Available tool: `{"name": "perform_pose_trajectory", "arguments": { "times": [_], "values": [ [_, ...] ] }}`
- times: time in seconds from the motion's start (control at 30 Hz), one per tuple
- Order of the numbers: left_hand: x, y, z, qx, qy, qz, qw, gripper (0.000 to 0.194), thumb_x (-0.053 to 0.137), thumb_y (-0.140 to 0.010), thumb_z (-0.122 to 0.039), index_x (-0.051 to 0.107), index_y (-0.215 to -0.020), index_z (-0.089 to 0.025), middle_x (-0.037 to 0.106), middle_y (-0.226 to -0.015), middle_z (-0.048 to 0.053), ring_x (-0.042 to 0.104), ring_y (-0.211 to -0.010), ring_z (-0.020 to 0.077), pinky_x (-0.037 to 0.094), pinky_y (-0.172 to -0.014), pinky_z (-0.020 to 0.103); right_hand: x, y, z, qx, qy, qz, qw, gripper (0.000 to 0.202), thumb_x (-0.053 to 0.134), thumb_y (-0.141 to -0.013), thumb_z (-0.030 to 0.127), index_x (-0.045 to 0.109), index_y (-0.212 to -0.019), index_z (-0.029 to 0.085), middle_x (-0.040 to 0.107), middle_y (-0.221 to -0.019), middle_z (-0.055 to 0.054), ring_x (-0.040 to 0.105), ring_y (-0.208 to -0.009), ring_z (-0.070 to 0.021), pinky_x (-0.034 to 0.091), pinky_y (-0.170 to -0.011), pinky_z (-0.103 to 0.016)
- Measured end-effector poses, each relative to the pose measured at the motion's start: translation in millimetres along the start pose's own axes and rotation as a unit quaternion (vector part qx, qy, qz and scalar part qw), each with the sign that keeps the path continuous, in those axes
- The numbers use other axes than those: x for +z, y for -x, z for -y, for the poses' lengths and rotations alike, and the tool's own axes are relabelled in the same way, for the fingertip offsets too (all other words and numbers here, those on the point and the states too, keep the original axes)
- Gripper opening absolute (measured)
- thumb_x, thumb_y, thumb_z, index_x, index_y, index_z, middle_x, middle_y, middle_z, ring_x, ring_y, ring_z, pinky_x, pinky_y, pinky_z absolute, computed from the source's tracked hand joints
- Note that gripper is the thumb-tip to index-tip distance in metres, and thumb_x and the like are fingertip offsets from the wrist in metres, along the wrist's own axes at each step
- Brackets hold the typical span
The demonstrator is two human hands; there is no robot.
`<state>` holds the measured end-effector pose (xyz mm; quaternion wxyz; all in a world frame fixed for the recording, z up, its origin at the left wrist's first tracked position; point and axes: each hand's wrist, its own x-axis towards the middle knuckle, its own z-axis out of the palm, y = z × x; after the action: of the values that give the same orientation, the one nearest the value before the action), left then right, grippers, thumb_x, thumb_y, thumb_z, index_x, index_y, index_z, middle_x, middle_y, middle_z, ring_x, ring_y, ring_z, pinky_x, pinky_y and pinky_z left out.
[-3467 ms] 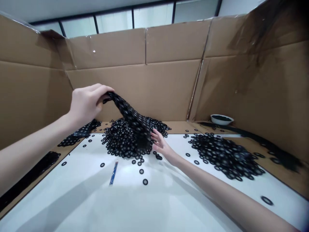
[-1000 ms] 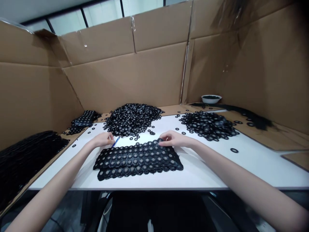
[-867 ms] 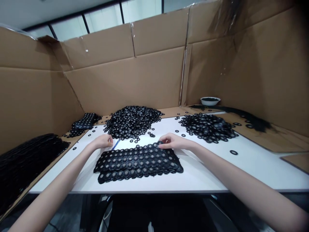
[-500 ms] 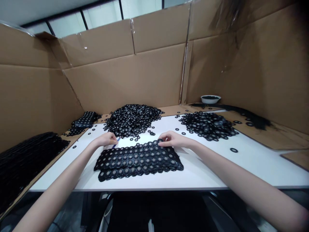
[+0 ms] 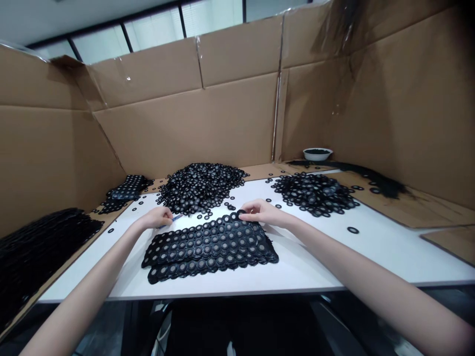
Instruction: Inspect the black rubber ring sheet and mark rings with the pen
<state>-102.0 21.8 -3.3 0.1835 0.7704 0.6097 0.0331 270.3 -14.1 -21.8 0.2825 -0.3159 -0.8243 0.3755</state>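
Observation:
Black sheets (image 5: 208, 242) studded with rows of round, grey-centred discs lie stacked at the front of the white table. My left hand (image 5: 158, 217) is closed around a slim blue tool (image 5: 177, 217), whose exact kind is unclear; it points right, just beyond the sheets' far edge. With thumb and fingers, my right hand (image 5: 260, 211) pinches the far right corner of the top sheet, which looks slightly raised there. Beyond both hands, a large heap of black rings (image 5: 200, 185) sits on the table, with several loose rings around its foot.
A second ring pile (image 5: 315, 193) lies at the right, near a white bowl (image 5: 317, 154) of dark bits and a strip of black scraps (image 5: 382, 180). Stacked black sheets (image 5: 44, 247) fill the left side, with more sheets (image 5: 128, 188) behind. Cardboard walls (image 5: 185, 123) enclose the table.
The blue tool has turned from a steep slant at the sheets' far edge to a flatter angle. My left hand has shifted slightly left; my right hand keeps its pinch. The camera view shifted a little.

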Motion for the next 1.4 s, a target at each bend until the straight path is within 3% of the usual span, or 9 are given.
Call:
{"name": "perform_pose_trajectory", "arguments": {
  "times": [0.17,0.3,0.47,0.6,0.73,0.83,0.97,1.07,1.4],
  "values": [
    [-7.7,8.7,-9.2,0.053,0.090,-0.058,0.993,0.026,0.050,-0.073,-0.034,0.053,-0.090,-0.014,0.059,-0.065,0.002,0.056,-0.063,0.0157,0.041,-0.057,0.023,-0.4,-1.5,-0.4,0.001,0.017,-0.002,1.000,0.040,0.054,-0.076,0.053,0.060,-0.076,0.013,0.053,-0.072,-0.002,0.046,-0.068,-0.0137,0.037,-0.063,-0.026],
    [-10.3,14.9,-36.0,0.126,0.218,-0.133,0.959,0.036,0.052,-0.077,-0.038,0.049,-0.105,-0.016,0.057,-0.064,0.000,0.055,-0.060,0.0133,0.045,-0.061,0.025,-1.7,-1.1,0.5,0.013,0.020,0.007,1.000,0.041,0.055,-0.074,0.053,0.059,-0.071,0.013,0.052,-0.068,-0.001,0.045,-0.065,-0.0126,0.036,-0.061,-0.025],
    [-13.5,26.9,-81.7,0.181,0.358,-0.128,0.907,0.034,0.059,-0.077,-0.038,0.060,-0.100,-0.012,0.065,-0.100,0.012,0.061,-0.092,0.0217,0.046,-0.083,0.034,-9.9,-0.1,-2.7,0.013,0.034,0.042,0.998,0.039,0.058,-0.073,0.052,0.060,-0.075,0.013,0.054,-0.069,-0.002,0.047,-0.065,-0.0129,0.036,-0.060,-0.025],
    [-12.9,37.2,-117.0,0.241,0.395,-0.056,0.885,0.058,0.074,-0.062,-0.028,0.055,-0.115,-0.016,0.058,-0.120,0.014,0.054,-0.110,0.0290,0.047,-0.084,0.037,-14.9,0.3,-6.5,0.026,0.038,0.064,0.997,0.041,0.060,-0.070,0.054,0.061,-0.074,0.013,0.057,-0.070,-0.002,0.049,-0.065,-0.0134,0.037,-0.061,-0.025],
    [8.1,30.8,-148.6,0.252,0.410,-0.137,0.866,0.030,0.070,-0.068,-0.033,0.062,-0.087,-0.011,0.067,-0.084,0.008,0.063,-0.079,0.0181,0.048,-0.070,0.029,-14.5,0.1,-9.9,0.054,0.035,0.062,0.996,0.041,0.065,-0.067,0.051,0.062,-0.080,0.013,0.059,-0.074,-0.003,0.050,-0.066,-0.0136,0.037,-0.060,-0.025],
    [35.2,15.9,-164.3,0.274,0.424,-0.104,0.857,0.026,0.063,-0.075,-0.037,0.059,-0.076,-0.011,0.059,-0.061,0.002,0.055,-0.058,0.0103,0.044,-0.058,0.023,-13.6,-0.1,-11.3,0.059,0.031,0.045,0.997,0.040,0.068,-0.064,0.048,0.061,-0.083,0.013,0.060,-0.078,-0.003,0.051,-0.068,-0.0139,0.038,-0.062,-0.025],
    [67.9,0.2,-167.9,0.289,0.436,-0.080,0.848,0.028,0.055,-0.080,-0.038,0.056,-0.073,-0.012,0.053,-0.059,0.000,0.049,-0.056,0.0085,0.040,-0.058,0.021,-13.4,-0.5,-12.5,0.036,0.033,0.045,0.998,0.033,0.065,-0.069,0.044,0.060,-0.081,0.013,0.059,-0.079,-0.003,0.050,-0.070,-0.0138,0.038,-0.065,-0.026],
    [79.9,0.1,-163.9,0.272,0.422,-0.091,0.860,0.027,0.052,-0.082,-0.038,0.059,-0.081,-0.012,0.052,-0.062,0.000,0.048,-0.058,0.0093,0.038,-0.056,0.021,-12.6,-1.1,-15.5,0.025,0.029,0.052,0.998,0.028,0.063,-0.071,0.040,0.059,-0.080,0.013,0.058,-0.077,-0.003,0.050,-0.070,-0.0137,0.038,-0.065,-0.026],
    [78.6,13.7,-167.9,0.304,0.283,-0.167,0.894,0.024,0.044,-0.088,-0.033,0.060,-0.087,-0.016,0.060,-0.080,0.002,0.053,-0.073,0.0126,0.039,-0.067,0.022,-9.3,-2.3,-16.6,0.018,0.042,0.038,0.998,0.025,0.064,-0.070,0.038,0.056,-0.073,0.014,0.056,-0.073,-0.001,0.048,-0.067,-0.0124,0.038,-0.063,-0.025]
  ]
}}
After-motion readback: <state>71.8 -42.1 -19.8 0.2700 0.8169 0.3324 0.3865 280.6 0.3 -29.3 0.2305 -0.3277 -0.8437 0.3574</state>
